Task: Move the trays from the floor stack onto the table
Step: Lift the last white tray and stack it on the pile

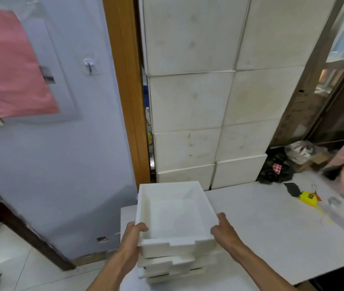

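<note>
A white rectangular tray (175, 208) sits on top of a stack of similar white trays (166, 267) at the left part of the white table (271, 232). My left hand (133, 234) grips the top tray's near left corner. My right hand (223, 229) holds its near right corner, fingers over the rim. The top tray is empty. The lower trays show only their front edges.
On the table's right part lie a yellow tool (308, 197) with a cord and a black piece (291, 189). A tiled wall (198, 101) rises behind the table. Black bags with a pink cube (277, 168) fill the corner. A door (47, 143) stands left.
</note>
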The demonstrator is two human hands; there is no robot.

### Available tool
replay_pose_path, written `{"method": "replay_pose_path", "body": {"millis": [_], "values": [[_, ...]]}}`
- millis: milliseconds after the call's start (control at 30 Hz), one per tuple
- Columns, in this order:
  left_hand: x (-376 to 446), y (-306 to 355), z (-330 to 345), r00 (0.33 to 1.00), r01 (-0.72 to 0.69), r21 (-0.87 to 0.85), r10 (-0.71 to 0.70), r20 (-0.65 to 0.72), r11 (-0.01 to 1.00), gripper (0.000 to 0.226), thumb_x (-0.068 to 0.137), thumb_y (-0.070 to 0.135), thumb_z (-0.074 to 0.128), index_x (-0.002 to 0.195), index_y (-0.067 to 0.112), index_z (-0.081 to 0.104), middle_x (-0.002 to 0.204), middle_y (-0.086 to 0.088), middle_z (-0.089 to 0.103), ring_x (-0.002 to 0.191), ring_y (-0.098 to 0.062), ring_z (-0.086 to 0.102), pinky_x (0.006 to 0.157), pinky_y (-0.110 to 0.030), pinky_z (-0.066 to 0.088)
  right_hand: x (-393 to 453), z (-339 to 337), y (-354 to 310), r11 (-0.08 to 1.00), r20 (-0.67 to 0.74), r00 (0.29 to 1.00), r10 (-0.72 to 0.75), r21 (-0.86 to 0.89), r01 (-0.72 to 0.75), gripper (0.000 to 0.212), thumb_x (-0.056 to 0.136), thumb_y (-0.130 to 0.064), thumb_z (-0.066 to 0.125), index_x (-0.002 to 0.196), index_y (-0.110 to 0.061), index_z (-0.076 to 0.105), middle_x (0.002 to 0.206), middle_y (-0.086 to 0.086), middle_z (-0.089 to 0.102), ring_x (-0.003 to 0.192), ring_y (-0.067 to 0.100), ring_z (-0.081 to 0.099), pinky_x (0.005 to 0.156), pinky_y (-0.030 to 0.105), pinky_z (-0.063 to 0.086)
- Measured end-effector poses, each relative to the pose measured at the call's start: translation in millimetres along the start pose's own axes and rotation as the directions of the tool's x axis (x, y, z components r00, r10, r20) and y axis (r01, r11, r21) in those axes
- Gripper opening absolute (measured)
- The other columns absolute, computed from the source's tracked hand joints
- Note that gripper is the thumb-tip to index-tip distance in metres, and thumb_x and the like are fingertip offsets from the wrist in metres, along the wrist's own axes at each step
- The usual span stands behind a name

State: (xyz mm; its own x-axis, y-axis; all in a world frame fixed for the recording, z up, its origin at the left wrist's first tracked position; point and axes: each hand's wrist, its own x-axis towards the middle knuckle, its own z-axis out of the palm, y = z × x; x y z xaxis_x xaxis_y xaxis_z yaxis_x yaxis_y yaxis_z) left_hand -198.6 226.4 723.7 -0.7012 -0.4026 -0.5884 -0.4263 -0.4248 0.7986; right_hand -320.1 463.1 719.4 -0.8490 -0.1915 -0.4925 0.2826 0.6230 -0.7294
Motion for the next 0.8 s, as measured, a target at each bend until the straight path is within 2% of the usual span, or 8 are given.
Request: {"method": "replay_pose_path", "body": {"millis": [100,167,200,367,433,533,633,800], "values": [[14.9,-8.3,4.3,0.998,0.053,-0.053,-0.055,-0.038,0.997,0.043,0.069,0.019,0.058,0.109,0.003,0.056,0.103,-0.019,0.062,0.087,-0.033,0.057,0.066,-0.035,0.044,22.4,2.3,3.2,0.996,0.083,0.995,0.058,0.059,-0.063,0.038,0.085,-0.008,0.047,0.121,-0.014,0.038,0.112,0.004,0.054,0.101,0.021,0.054,0.08,0.031,0.046],[16.6,-13.7,11.5,0.992,0.019,-0.085,-0.029,-0.123,0.996,0.018,0.074,0.011,0.056,0.09,0.003,0.057,0.089,-0.017,0.06,0.078,-0.031,0.055,0.062,-0.034,0.041,34.0,10.9,15.7,0.989,0.095,0.988,0.123,0.067,-0.13,0.041,0.082,-0.008,0.05,0.122,-0.013,0.041,0.121,0.008,0.053,0.11,0.025,0.052,0.088,0.032,0.044],[17.0,-16.2,14.5,0.985,-0.007,-0.066,-0.004,-0.17,0.998,0.005,0.077,0.004,0.053,0.082,0.004,0.054,0.082,-0.016,0.056,0.072,-0.03,0.052,0.059,-0.033,0.038,35.8,16.2,23.0,0.987,0.068,0.987,0.143,0.063,-0.147,0.039,0.082,-0.005,0.049,0.12,-0.012,0.044,0.12,0.008,0.055,0.107,0.025,0.053,0.085,0.03,0.044],[27.1,-24.5,12.5,0.974,-0.099,0.063,0.11,-0.197,0.993,0.019,0.077,-0.016,0.048,0.069,0.0,0.043,0.068,-0.014,0.045,0.065,-0.026,0.043,0.055,-0.033,0.026,36.2,38.0,55.6,0.992,-0.071,0.994,0.087,0.1,-0.08,0.033,0.08,0.003,0.048,0.11,-0.012,0.047,0.089,-0.002,0.062,0.08,0.016,0.06,0.06,0.018,0.044],[30.7,-27.7,10.3,0.973,-0.061,0.097,0.081,-0.215,0.993,0.008,0.073,-0.007,0.057,0.076,-0.002,0.052,0.076,-0.018,0.054,0.078,-0.03,0.05,0.062,-0.034,0.032,39.1,42.5,59.9,0.994,-0.068,0.995,0.073,0.084,-0.068,0.034,0.082,0.003,0.048,0.112,-0.013,0.047,0.092,-0.003,0.062,0.081,0.015,0.061,0.062,0.018,0.045],[39.3,-38.2,6.9,0.95,0.001,0.234,0.072,-0.302,0.972,0.015,0.065,0.013,0.059,0.077,0.005,0.058,0.102,-0.025,0.059,0.096,-0.034,0.055,0.076,-0.036,0.037,42.8,48.7,56.5,0.995,-0.15,0.988,0.047,-0.077,-0.059,0.04,0.081,0.004,0.044,0.118,-0.011,0.051,0.118,0.008,0.053,0.108,0.025,0.051,0.089,0.028,0.045],[33.5,-32.3,4.4,0.942,-0.011,0.26,0.097,-0.32,0.966,0.026,0.052,0.025,0.054,0.068,0.004,0.055,0.088,-0.018,0.06,0.087,-0.032,0.053,0.075,-0.036,0.036,42.6,43.8,45.0,0.976,-0.253,0.967,-0.025,-0.216,-0.031,0.044,0.078,0.001,0.042,0.119,-0.009,0.054,0.125,0.007,0.046,0.118,0.025,0.042,0.098,0.029,0.041],[15.3,-3.0,-0.7,0.993,0.058,-0.062,-0.064,-0.104,0.996,0.016,0.079,0.023,0.055,0.087,0.011,0.063,0.093,-0.011,0.064,0.091,-0.03,0.057,0.08,-0.041,0.045,30.0,13.3,9.4,0.95,-0.119,0.985,0.122,0.302,-0.081,0.018,0.077,-0.005,0.053,0.093,-0.007,0.06,0.098,0.013,0.067,0.088,0.031,0.064,0.084,0.041,0.056]]}}
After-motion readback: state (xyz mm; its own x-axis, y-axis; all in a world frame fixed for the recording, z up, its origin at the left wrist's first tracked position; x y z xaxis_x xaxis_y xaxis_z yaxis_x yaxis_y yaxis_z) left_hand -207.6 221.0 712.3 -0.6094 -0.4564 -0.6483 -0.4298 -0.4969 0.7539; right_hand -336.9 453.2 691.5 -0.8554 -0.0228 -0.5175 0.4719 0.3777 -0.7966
